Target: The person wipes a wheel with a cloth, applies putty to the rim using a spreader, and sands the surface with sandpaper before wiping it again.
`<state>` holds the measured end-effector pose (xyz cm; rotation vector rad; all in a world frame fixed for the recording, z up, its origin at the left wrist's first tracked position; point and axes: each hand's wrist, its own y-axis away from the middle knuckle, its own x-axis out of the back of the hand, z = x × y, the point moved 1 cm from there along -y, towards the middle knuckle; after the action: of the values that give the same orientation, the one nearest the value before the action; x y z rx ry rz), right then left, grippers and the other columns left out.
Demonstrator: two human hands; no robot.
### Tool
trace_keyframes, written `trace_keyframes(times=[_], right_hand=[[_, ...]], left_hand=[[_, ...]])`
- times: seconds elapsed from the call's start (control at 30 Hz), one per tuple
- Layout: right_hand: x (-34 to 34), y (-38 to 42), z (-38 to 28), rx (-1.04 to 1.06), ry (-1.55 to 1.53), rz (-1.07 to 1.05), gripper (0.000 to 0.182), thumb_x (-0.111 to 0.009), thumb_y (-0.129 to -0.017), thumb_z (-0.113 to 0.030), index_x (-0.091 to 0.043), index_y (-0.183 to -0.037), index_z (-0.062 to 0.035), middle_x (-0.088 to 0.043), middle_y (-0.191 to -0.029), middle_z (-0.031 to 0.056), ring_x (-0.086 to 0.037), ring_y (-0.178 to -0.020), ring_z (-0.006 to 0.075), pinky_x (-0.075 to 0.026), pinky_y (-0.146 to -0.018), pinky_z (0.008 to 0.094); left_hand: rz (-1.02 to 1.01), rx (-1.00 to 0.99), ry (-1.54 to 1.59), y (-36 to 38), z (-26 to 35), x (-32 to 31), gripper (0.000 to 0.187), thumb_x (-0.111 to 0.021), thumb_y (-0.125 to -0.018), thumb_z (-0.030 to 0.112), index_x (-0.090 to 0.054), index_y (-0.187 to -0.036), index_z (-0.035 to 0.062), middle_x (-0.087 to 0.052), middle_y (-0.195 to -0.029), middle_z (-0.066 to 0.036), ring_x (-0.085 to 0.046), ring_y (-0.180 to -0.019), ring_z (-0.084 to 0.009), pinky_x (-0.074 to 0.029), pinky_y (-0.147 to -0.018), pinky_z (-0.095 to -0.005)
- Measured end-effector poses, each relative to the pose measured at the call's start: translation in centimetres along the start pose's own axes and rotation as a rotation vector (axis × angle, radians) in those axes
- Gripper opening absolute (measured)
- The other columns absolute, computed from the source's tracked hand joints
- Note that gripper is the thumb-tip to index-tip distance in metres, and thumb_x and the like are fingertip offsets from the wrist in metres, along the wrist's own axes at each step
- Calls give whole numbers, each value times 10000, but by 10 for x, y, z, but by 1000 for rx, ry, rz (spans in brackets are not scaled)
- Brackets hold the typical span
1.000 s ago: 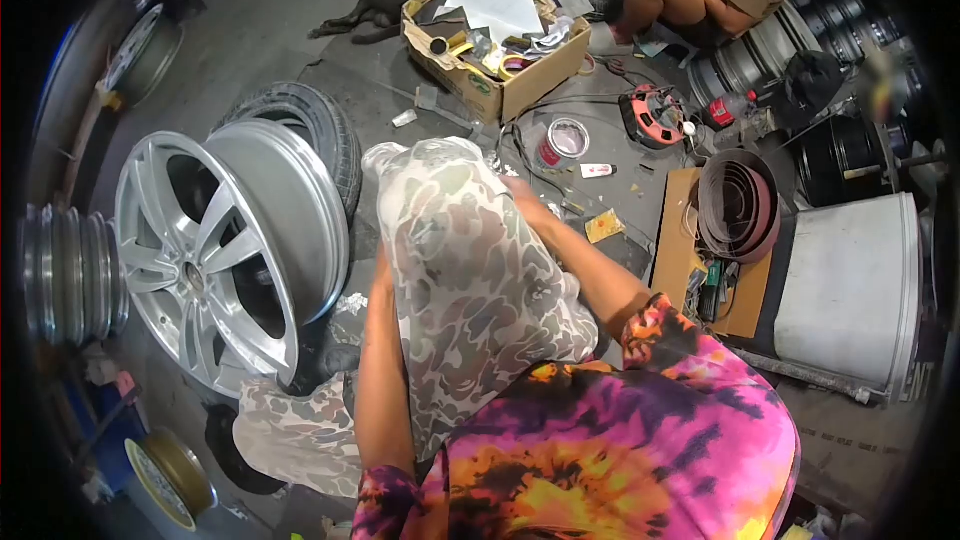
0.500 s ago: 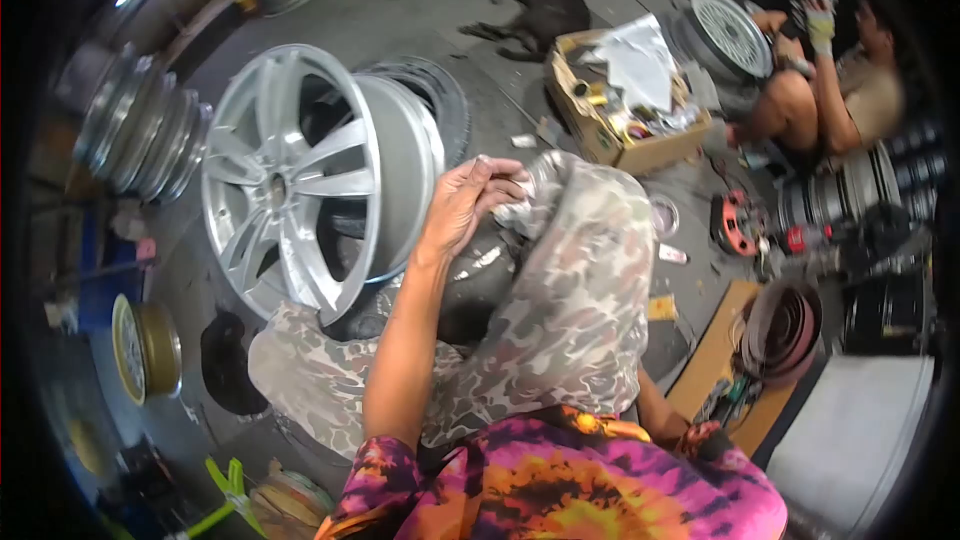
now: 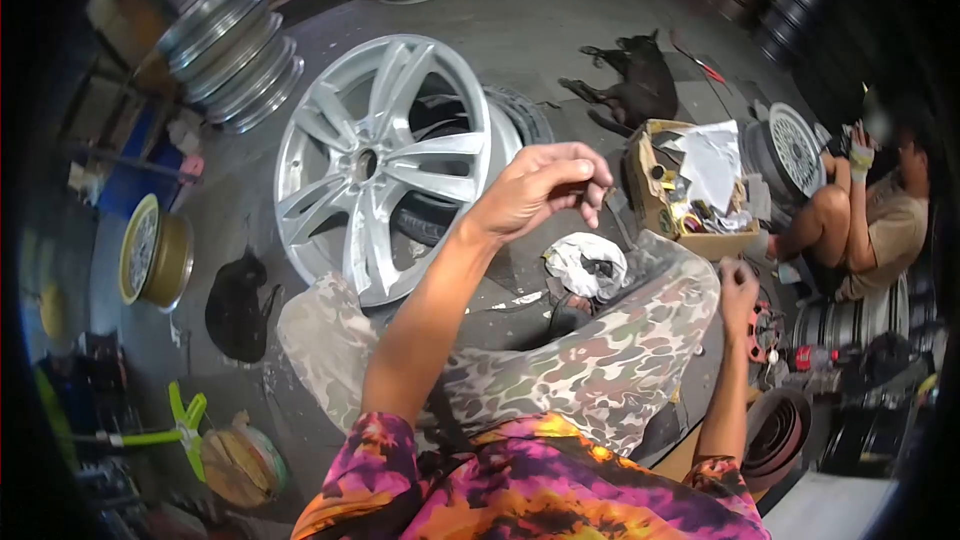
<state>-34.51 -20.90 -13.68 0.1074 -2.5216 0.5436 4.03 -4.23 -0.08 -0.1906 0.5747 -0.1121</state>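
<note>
A large silver alloy wheel [image 3: 368, 165] stands upright before me, leaning on a tyre [image 3: 520, 115]. My left hand [image 3: 550, 190] is raised just right of its rim, over the floor. Its fingers are curled and the thumb lies near the index finger; whether anything small is between them I cannot make out. Below it, a crumpled white cloth [image 3: 575, 265] lies near my foot, beside my bent right leg. At the outer side of my right knee is my right hand [image 3: 738, 290], fingers curled in, near a red power tool [image 3: 768, 332].
A cardboard box [image 3: 660, 210] of supplies stands ahead right. Beyond it a seated person [image 3: 870, 220] works by another wheel [image 3: 795, 150]. Black dogs lie ahead [image 3: 635, 80] and at left [image 3: 238, 305]. Stacked rims [image 3: 230, 50], a gold rim [image 3: 155, 255] and abrasive rolls [image 3: 775, 440] surround me.
My left hand has moved away from the white cloth by my knee. My right hand has come into sight beside the right knee, which is lower. The view has turned left.
</note>
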Motion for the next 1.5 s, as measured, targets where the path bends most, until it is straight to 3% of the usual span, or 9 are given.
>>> trace_keyframes(times=[0.2,0.3,0.6,0.7,0.9,1.07,1.17,1.3,1.5], right_hand=[[-72,-96,-159,176,-128,-265,253,-642,-956,-198,-649,-922,52,-597,-745,16,-488,-699,73,-415,-644,258],[-130,-93,-209,318,-179,-422,219,-662,-933,-170,-644,-893,44,-598,-723,29,-500,-668,70,-415,-605,254],[-231,-42,-236,358,-181,-715,282,-663,-946,-214,-623,-835,43,-521,-641,58,-470,-610,104,-400,-573,295],[-244,-38,-251,275,-296,-761,448,-554,-1013,-358,-585,-829,49,-507,-649,74,-452,-603,127,-404,-578,318],[-281,-26,-254,133,-282,-778,531,-443,-1036,-477,-516,-896,30,-541,-689,133,-534,-668,190,-448,-661,351],[-298,-27,-245,111,-198,-642,607,-383,-1030,-537,-528,-951,47,-597,-788,219,-593,-760,341,-472,-767,429],[-300,-21,-251,71,-323,-586,673,-334,-1035,-564,-604,-1032,51,-627,-780,164,-598,-715,253,-476,-708,368],[-309,-17,-245,-50,-453,-594,751,-291,-1041,-582,-666,-956,63,-617,-702,85,-584,-646,170,-461,-615,314],[-298,10,-248,-40,-376,-714,759,-304,-1031,-590,-652,-957,80,-617,-616,127,-651,-582,225,-512,-588,355]], left_hand=[[51,-209,-577,13,37,9,251,-399,-954,89,-495,-724,50,-463,-729,2,-381,-593,-48,-332,-510,-204],[135,-141,-485,34,54,15,255,-371,-976,132,-436,-735,82,-390,-716,24,-299,-590,-45,-285,-504,-197],[609,-130,-538,117,105,127,353,-418,-1053,356,-375,-774,145,-328,-698,58,-279,-576,-35,-272,-481,-196],[780,-110,-598,165,106,165,453,-463,-1042,431,-359,-705,147,-320,-647,61,-275,-542,-39,-274,-474,-205],[1192,92,-952,229,75,223,522,-518,-1017,467,-508,-669,79,-508,-622,12,-422,-503,-65,-374,-501,-237],[1065,182,-851,274,-13,301,521,-512,-1007,460,-691,-1055,-27,-691,-842,-33,-585,-708,-82,-474,-631,-240],[1056,495,-532,283,-49,327,642,-350,-1017,547,-642,-1198,5,-710,-1040,-91,-633,-781,-141,-530,-732,-291],[1173,378,-111,250,-43,282,461,-345,-1033,336,-626,-1227,26,-704,-1084,-99,-665,-965,-213,-507,-910,-355],[1133,351,-101,255,-52,299,505,-329,-1017,387,-622,-1231,36,-698,-1093,-115,-667,-952,-228,-520,-881,-374]])
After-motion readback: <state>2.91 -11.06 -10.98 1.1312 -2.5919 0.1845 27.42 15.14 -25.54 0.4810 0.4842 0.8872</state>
